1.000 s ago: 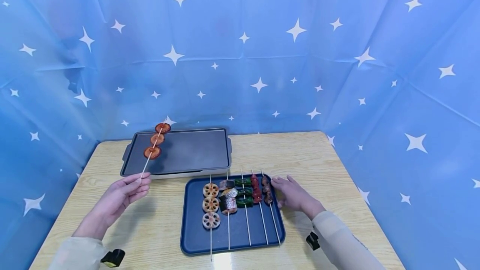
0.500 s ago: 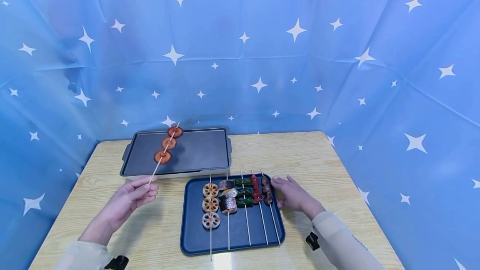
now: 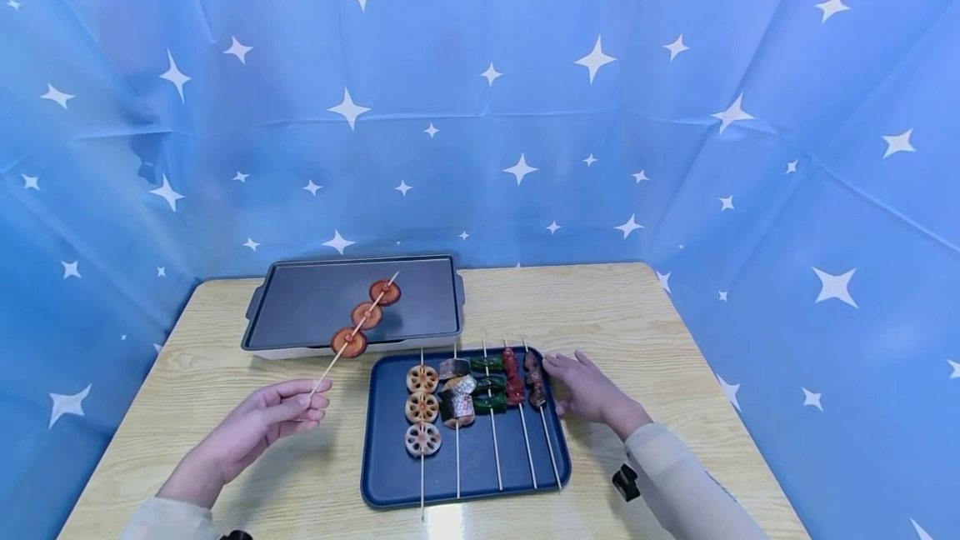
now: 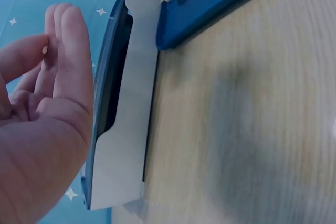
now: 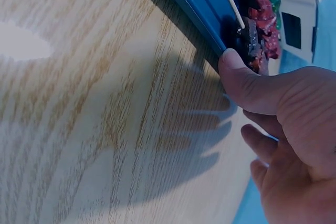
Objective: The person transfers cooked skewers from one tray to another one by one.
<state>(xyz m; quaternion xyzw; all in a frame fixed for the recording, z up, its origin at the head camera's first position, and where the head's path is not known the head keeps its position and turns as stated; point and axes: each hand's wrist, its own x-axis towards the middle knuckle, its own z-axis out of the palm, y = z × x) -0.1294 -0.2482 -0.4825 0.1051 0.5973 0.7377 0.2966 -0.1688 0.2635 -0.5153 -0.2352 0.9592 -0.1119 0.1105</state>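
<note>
My left hand [image 3: 255, 432] pinches the bare lower end of a skewer [image 3: 367, 316] between thumb and fingers. Three round reddish-brown slices are threaded on it, tilted up to the right over the front of the black griddle [image 3: 300, 298]. The left wrist view shows only the stick's tip [image 4: 44, 49] at the thumb. At the right side of the blue tray [image 3: 390, 477], my right hand [image 3: 592, 392] lies with fingers extended, its thumb [image 5: 234, 61] against the rim. Nearest to it in the tray is a dark meat skewer [image 3: 534, 382].
Left of the meat lie a red skewer [image 3: 513, 377], a green pepper skewer [image 3: 489, 384], a silvery fish-like skewer [image 3: 457, 394] and a lotus root skewer [image 3: 422, 407]. The tray sits in front of the griddle on a wooden table [image 3: 555, 298], with a starry blue curtain [image 3: 450, 65] behind.
My left hand has moved right and toward me, carrying the skewer of round slices from the griddle's left part to its front right. My right hand stays at the tray's edge.
</note>
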